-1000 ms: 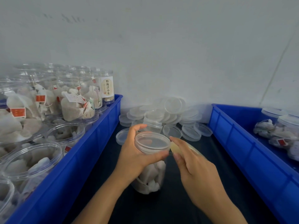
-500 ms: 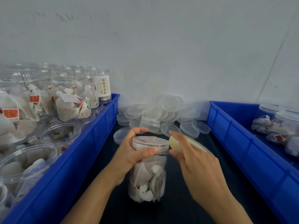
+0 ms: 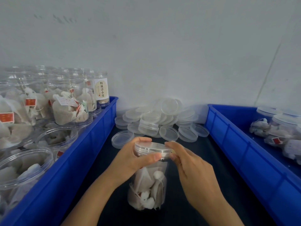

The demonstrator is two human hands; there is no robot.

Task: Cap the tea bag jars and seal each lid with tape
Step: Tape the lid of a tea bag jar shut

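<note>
Jar [image 3: 147,188] upright, lid [image 3: 152,148] up | left hand [image 3: 132,158] grips | right hand [image 3: 193,173] at lid

Premises present as a small packing station. Two blue plastic crates [image 3: 91,144] [image 3: 241,144] hold clear jars of tea bags [image 3: 70,103]; loose lids [image 3: 162,121] lie heaped against a bare white wall [image 3: 162,46].

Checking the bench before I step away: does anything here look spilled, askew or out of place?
Mostly tidy. The spare lids lie in a loose, overlapping heap by the wall, some tilted on edge. In the right bin, the capped jars lie jumbled rather than upright. Nothing looks spilled or broken.
</note>
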